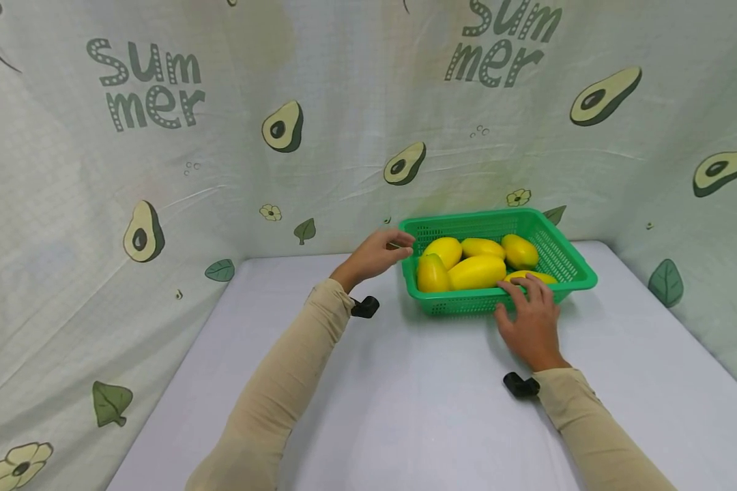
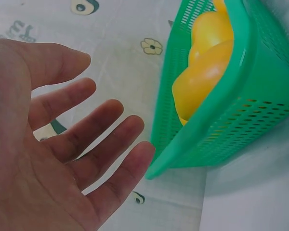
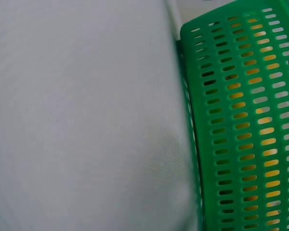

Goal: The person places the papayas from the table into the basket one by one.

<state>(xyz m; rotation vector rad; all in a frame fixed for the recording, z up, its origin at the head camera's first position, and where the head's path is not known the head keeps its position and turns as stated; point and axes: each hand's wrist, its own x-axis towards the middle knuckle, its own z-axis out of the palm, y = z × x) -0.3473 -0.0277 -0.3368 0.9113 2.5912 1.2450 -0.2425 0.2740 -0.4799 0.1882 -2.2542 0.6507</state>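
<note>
Yellow mangoes (image 1: 476,272), several of them, lie in a green plastic basket (image 1: 460,302) toward the back of the table. My left hand (image 1: 376,255) hovers beside the basket's left end, and the left wrist view shows its palm (image 2: 29,159) bare with fingers spread loosely. A gap separates most of that hand from the basket. At the front rim, right of the middle, my right hand (image 1: 531,327) has its fingertips over the edge near a mango (image 1: 543,277), thumb outside. Whether those fingers press the rim is unclear. The right wrist view shows the basket's slotted wall (image 3: 241,120) but no hand.
A white cloth covers the table (image 1: 393,409). Behind and at both sides hangs a pale curtain (image 1: 338,191) printed with avocados and leaves. The basket's back stands close to it. A small black device (image 1: 365,307) sits on each wrist.
</note>
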